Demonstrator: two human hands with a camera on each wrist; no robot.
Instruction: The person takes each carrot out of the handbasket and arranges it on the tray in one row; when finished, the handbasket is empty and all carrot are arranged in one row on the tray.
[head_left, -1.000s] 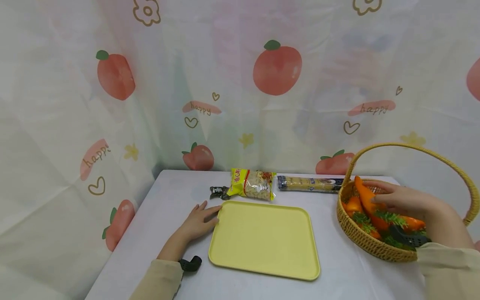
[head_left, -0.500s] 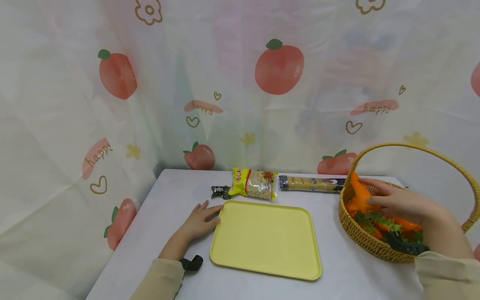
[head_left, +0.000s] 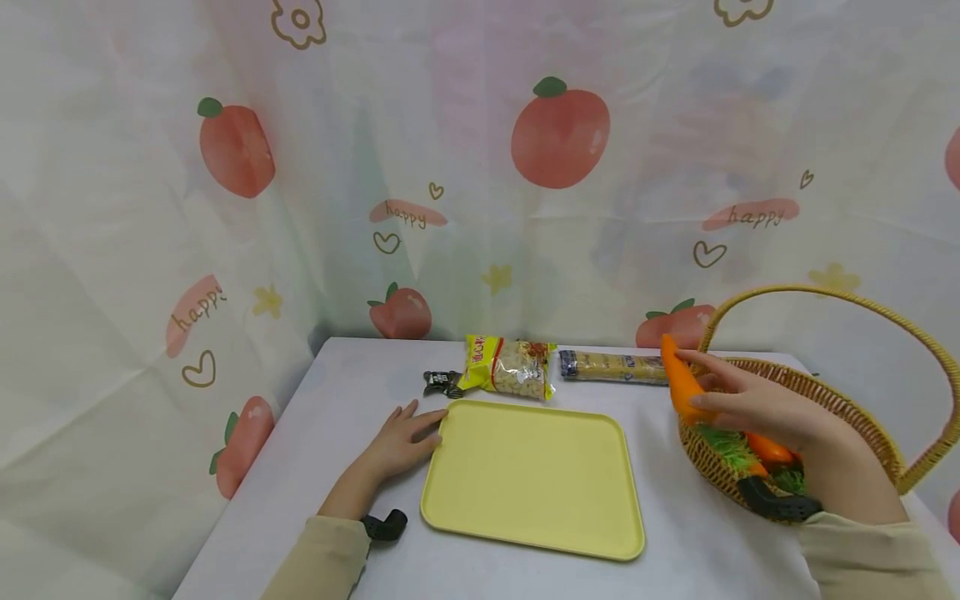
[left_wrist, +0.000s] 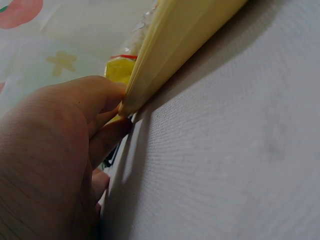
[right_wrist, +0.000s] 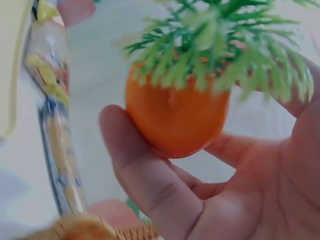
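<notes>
In the head view my right hand [head_left: 772,410] holds an orange carrot [head_left: 681,385] over the left rim of a wicker basket [head_left: 862,408]. The carrot's tip points up and away. From the right wrist, its thick end [right_wrist: 175,112] and green leafy top [right_wrist: 210,45] show between my thumb and fingers. My left hand [head_left: 396,446] rests on the white table, its fingers relaxed. Its thumb and index finger touch the left edge of a yellow tray [head_left: 532,483]. Seen from the left wrist, the left fingertips [left_wrist: 112,97] meet the tray's rim [left_wrist: 175,45].
More carrots [head_left: 768,450] with green tops lie inside the basket, under its tall arched handle [head_left: 825,292]. Behind the tray lie a small dark packet [head_left: 442,383], a yellow-and-clear snack bag [head_left: 513,367] and a long noodle packet [head_left: 611,367]. A patterned curtain [head_left: 450,125] stands behind the table.
My right hand has lifted the carrot from among the others and carried it left, over the basket's rim. The left hand and the tray stay in place.
</notes>
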